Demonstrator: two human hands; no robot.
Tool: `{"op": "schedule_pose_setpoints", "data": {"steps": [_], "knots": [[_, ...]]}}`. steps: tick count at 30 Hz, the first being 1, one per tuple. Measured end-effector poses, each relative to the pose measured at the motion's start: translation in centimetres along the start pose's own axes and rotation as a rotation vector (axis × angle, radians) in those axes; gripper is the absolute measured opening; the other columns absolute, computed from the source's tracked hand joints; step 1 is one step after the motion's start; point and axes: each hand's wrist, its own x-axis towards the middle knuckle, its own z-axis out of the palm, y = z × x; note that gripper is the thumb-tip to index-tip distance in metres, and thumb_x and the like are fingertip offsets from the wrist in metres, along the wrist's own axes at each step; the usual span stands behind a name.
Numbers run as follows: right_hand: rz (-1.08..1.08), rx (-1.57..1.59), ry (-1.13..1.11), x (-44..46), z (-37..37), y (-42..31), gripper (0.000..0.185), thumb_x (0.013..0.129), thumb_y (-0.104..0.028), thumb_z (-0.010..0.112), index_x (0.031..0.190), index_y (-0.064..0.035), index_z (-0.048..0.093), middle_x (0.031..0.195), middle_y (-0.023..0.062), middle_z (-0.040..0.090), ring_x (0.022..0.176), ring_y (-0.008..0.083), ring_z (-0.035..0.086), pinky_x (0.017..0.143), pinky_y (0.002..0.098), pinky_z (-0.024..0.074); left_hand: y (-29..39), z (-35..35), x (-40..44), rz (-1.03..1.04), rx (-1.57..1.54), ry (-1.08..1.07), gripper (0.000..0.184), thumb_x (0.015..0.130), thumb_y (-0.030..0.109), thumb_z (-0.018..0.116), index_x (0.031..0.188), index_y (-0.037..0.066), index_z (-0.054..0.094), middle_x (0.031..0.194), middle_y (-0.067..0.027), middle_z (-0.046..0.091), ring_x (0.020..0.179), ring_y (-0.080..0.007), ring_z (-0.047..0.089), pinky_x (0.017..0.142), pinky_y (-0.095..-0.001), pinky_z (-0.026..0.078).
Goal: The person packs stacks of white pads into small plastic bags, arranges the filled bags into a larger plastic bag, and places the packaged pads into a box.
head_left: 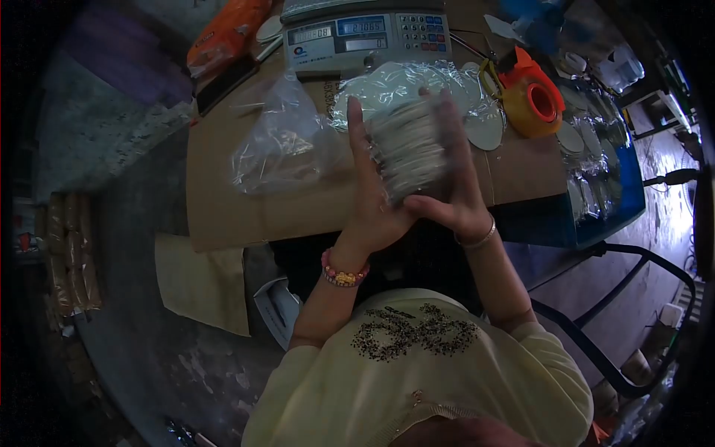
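A stack of pale, flat discs (408, 153), blurred by motion and apparently in clear plastic, is held upright between my two hands above the cardboard (261, 212). My left hand (372, 175) presses along its left side. My right hand (460, 164) grips the right side, its thumb across the near end. Just beyond the stack, a clear bag of loose white discs (398, 80) lies in front of a digital scale (369, 41). An empty-looking clear plastic bag (287, 141) rests to the left of my left hand.
An orange and yellow tape dispenser (530, 100) stands at the right, near a loose white disc (485, 130). A blue bin (611, 223) holds more bagged discs. An orange bag (223, 37) lies back left. A dark metal frame (596, 335) stands beside me on the right.
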Motion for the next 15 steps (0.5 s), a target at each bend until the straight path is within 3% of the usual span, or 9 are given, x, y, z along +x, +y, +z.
{"op": "schedule_pose_setpoints", "data": {"steps": [2,4,6,7,10,12,13,15], "knots": [[-0.058,0.169,0.033,0.0,0.1,-1.3,0.117,0.076,-0.012,0.083,0.16,-0.0036,0.002,0.164,0.02,0.017,0.15,0.0279,0.022,0.12,0.0395,0.0222,-0.2,-0.6,-0.2,-0.02,0.08,-0.02,0.126,0.077,-0.001,0.077,0.158,0.013,-0.019,0.161,-0.0196,0.019,0.144,-0.0325,0.034,0.115,-0.0442,0.037],[-0.038,0.125,0.004,-0.8,-1.6,0.9,0.111,0.078,-0.009,0.08,0.16,-0.003,0.006,0.165,0.0205,0.017,0.15,0.0278,0.022,0.12,0.0395,0.0225,-1.2,-1.1,0.0,0.01,0.17,-0.038,0.125,0.076,-0.001,0.077,0.158,0.012,-0.017,0.161,-0.019,0.02,0.144,-0.0326,0.035,0.115,-0.044,0.037],[0.07,-0.211,-0.072,-1.4,-2.5,3.2,0.099,0.08,-0.009,0.078,0.158,-0.0009,0.017,0.162,0.0201,0.023,0.148,0.0276,0.027,0.119,0.0397,0.0251,-3.1,-1.3,-0.5,-0.199,0.049,-0.049,0.12,0.075,-0.003,0.075,0.16,0.009,-0.009,0.162,-0.0186,0.019,0.143,-0.0313,0.036,0.116,-0.0424,0.035],[0.069,-0.208,-0.077,-1.4,-2.6,3.4,0.099,0.08,-0.009,0.078,0.158,-0.0009,0.017,0.162,0.0201,0.023,0.148,0.0276,0.027,0.119,0.0397,0.0251,-3.6,-1.5,-0.5,-0.2,0.052,-0.044,0.12,0.075,-0.003,0.075,0.16,0.009,-0.009,0.162,-0.0186,0.019,0.143,-0.0313,0.036,0.116,-0.0424,0.035],[0.13,-0.113,0.005,-2.2,-2.3,3.4,0.089,0.081,-0.01,0.079,0.152,0.0004,0.027,0.154,0.0191,0.034,0.142,0.0279,0.035,0.116,0.0404,0.0309,-3.1,-1.7,-1.3,-0.188,0.151,-0.026,0.112,0.076,-0.001,0.077,0.16,0.005,0.004,0.162,-0.0192,0.02,0.143,-0.0305,0.036,0.117,-0.0408,0.034],[0.099,-0.345,0.024,-2.0,-3.0,3.4,0.084,0.08,-0.01,0.081,0.148,-0.0002,0.032,0.142,0.0163,0.047,0.132,0.0267,0.047,0.11,0.0399,0.0384,-1.9,-2.0,-0.9,-0.313,0.047,-0.075,0.102,0.08,0.006,0.078,0.159,0.004,0.014,0.16,-0.0195,0.029,0.144,-0.0302,0.036,0.116,-0.0391,0.033],[0.098,-0.343,0.022,-2.0,-3.0,3.0,0.084,0.08,-0.01,0.081,0.148,-0.0002,0.032,0.142,0.0163,0.047,0.132,0.0267,0.047,0.11,0.0399,0.0384,-1.6,-1.7,-1.1,-0.313,0.048,-0.074,0.102,0.08,0.006,0.078,0.159,0.004,0.014,0.16,-0.0195,0.029,0.144,-0.0302,0.036,0.116,-0.0391,0.033],[0.19,0.093,0.151,-2.4,-3.1,1.8,0.083,0.08,-0.014,0.082,0.147,-0.0008,0.034,0.134,0.0132,0.055,0.122,0.024,0.056,0.103,0.0367,0.045,-1.1,-0.7,-1.1,-0.24,-0.038,-0.016,0.082,0.089,0.016,0.074,0.156,0.002,0.029,0.149,-0.0187,0.045,0.135,-0.03,0.047,0.11,-0.0381,0.04]]}}
